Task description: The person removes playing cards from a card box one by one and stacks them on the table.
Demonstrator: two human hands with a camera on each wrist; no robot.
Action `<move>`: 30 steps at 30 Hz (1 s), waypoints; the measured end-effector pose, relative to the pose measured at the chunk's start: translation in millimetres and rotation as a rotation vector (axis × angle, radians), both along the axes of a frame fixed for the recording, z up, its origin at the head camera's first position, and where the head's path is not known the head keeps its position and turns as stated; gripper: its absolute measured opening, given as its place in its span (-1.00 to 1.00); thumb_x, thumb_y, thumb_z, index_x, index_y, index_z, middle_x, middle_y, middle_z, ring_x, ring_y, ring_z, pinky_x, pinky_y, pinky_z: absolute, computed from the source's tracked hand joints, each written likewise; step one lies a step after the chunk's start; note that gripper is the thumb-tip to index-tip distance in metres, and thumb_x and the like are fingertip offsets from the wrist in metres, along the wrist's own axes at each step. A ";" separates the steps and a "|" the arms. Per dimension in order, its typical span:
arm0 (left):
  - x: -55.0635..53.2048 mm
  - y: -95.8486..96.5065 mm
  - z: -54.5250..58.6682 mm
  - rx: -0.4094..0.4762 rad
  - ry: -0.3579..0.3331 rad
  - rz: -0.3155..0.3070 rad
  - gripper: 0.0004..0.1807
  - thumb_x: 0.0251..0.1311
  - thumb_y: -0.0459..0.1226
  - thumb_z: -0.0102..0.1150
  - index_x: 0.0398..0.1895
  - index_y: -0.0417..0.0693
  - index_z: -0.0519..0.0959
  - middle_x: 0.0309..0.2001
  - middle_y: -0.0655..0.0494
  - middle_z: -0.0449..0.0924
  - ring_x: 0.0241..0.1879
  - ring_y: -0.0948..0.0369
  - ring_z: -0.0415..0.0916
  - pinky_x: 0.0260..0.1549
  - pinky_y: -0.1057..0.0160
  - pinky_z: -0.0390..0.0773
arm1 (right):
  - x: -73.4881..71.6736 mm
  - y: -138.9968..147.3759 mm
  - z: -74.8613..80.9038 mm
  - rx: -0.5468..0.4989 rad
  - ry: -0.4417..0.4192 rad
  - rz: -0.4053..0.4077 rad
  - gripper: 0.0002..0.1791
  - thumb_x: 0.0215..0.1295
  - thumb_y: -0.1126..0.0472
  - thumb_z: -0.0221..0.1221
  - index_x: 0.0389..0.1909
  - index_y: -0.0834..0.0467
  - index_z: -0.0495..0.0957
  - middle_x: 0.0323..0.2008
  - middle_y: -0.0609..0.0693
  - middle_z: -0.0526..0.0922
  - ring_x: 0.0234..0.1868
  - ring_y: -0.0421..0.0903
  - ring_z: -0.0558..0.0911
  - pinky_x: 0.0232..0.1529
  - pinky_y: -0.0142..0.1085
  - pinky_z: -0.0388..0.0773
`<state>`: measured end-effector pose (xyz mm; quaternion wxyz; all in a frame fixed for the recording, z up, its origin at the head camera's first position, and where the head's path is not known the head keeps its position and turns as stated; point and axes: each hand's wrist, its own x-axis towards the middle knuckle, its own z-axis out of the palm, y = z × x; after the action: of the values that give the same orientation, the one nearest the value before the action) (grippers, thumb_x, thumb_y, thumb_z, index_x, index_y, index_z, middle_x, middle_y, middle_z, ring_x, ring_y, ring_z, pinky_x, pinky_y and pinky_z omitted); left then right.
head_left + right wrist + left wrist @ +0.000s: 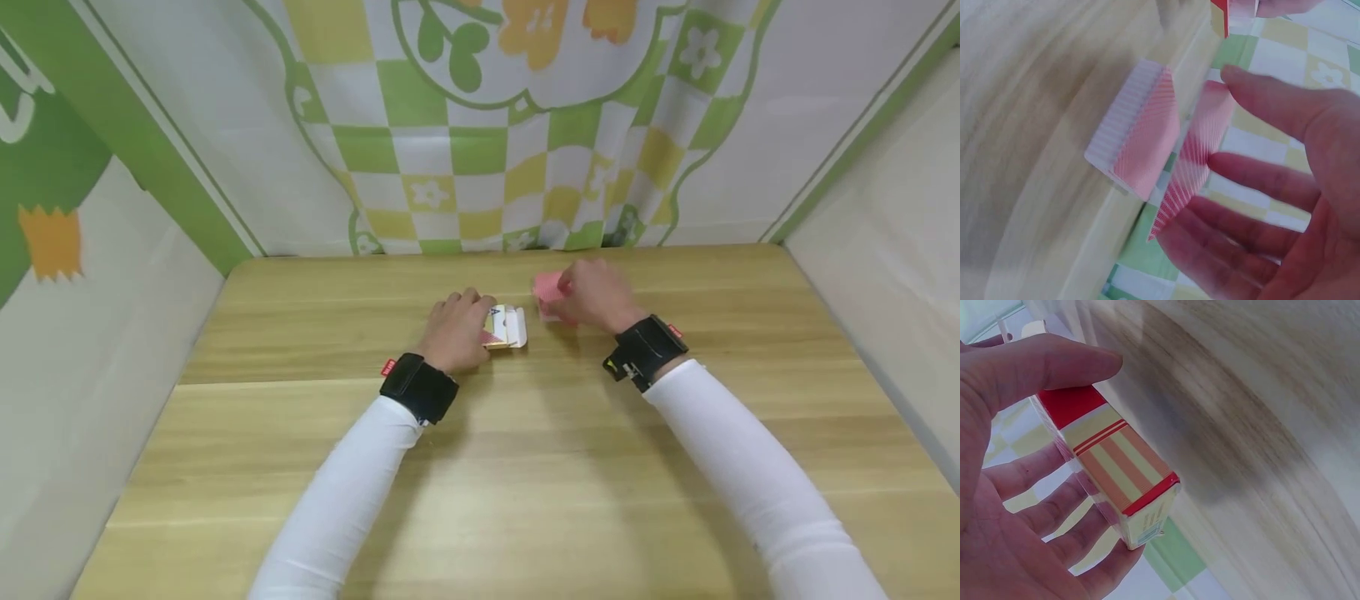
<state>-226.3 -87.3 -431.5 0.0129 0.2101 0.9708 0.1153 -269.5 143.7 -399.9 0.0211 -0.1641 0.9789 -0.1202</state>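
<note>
My left hand (pixel 453 332) grips a playing-card box (pixel 1110 456) between thumb and fingers, just above or on the table. The box is red, cream and orange, and its white flap (pixel 517 327) stands open toward the right. To the right of it, a deck of red-backed playing cards (pixel 1138 131) lies on the table. Over the deck, my right hand (pixel 600 293) pinches a red-backed playing card (pixel 1194 150) between its thumb and fingertips. That card is apart from the deck in the right wrist view. Whether it is a single card I cannot tell.
The wooden table (pixel 525 467) spreads out in front of me. A green, yellow and white checked curtain (pixel 480 167) hangs along its back edge. White walls (pixel 877 233) stand at both sides. Black straps (pixel 420 388) are worn on both wrists.
</note>
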 end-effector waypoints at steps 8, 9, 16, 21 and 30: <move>-4.4 -0.2 5.9 0.002 -0.002 0.001 -0.20 -0.31 -0.24 0.34 0.19 -0.03 0.35 -0.03 0.03 0.36 -0.07 0.05 0.31 -0.05 -0.01 0.29 | -3.5 -5.7 -1.9 -0.027 0.008 -0.128 -0.57 -0.01 -0.22 0.19 -0.41 0.08 0.65 -0.46 -0.03 0.59 -0.45 -0.05 0.49 -0.47 -0.22 0.35; -4.2 0.1 6.4 -0.002 -0.001 0.001 -0.20 -0.31 -0.23 0.34 0.19 -0.03 0.35 -0.03 0.03 0.36 -0.07 0.05 0.32 -0.05 -0.01 0.30 | -3.5 -6.7 -2.7 -0.023 0.008 -0.140 -0.58 -0.01 -0.22 0.18 -0.44 0.08 0.65 -0.49 -0.05 0.57 -0.46 -0.06 0.48 -0.48 -0.23 0.34; 0.4 2.8 4.2 -0.017 -0.003 -0.005 -0.23 -0.28 -0.19 0.33 0.17 -0.01 0.37 -0.05 0.04 0.37 -0.07 0.05 0.32 -0.06 0.00 0.31 | 3.0 -13.8 -9.4 -0.029 0.009 -0.218 -0.50 0.02 -0.24 0.14 -0.79 0.08 0.49 -0.76 -0.12 0.34 -0.66 -0.17 0.30 -0.69 -0.32 0.15; 2.4 3.1 1.9 -0.014 0.002 -0.003 -0.24 -0.31 -0.19 0.32 0.16 0.00 0.38 -0.06 0.06 0.37 -0.08 0.07 0.32 -0.08 0.01 0.31 | 4.1 -19.3 -13.7 -0.025 0.040 -0.254 -0.43 0.04 -0.31 0.09 -0.82 0.09 0.41 -0.76 -0.07 0.40 -0.67 -0.12 0.38 -0.72 -0.29 0.26; 1.4 2.8 1.9 0.003 0.021 -0.013 -0.24 -0.34 -0.20 0.32 0.14 -0.02 0.39 -0.07 0.05 0.38 -0.10 0.06 0.34 -0.10 0.00 0.33 | -4.0 -23.8 -13.5 -0.019 0.084 -0.294 -0.43 0.03 -0.31 0.10 -0.76 0.10 0.32 -0.70 0.00 0.39 -0.64 -0.08 0.38 -0.69 -0.24 0.28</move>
<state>-224.8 -84.5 -429.6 0.0031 0.2178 0.9693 0.1144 -273.5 119.9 -413.3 -0.0395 -0.0240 0.9911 -0.1244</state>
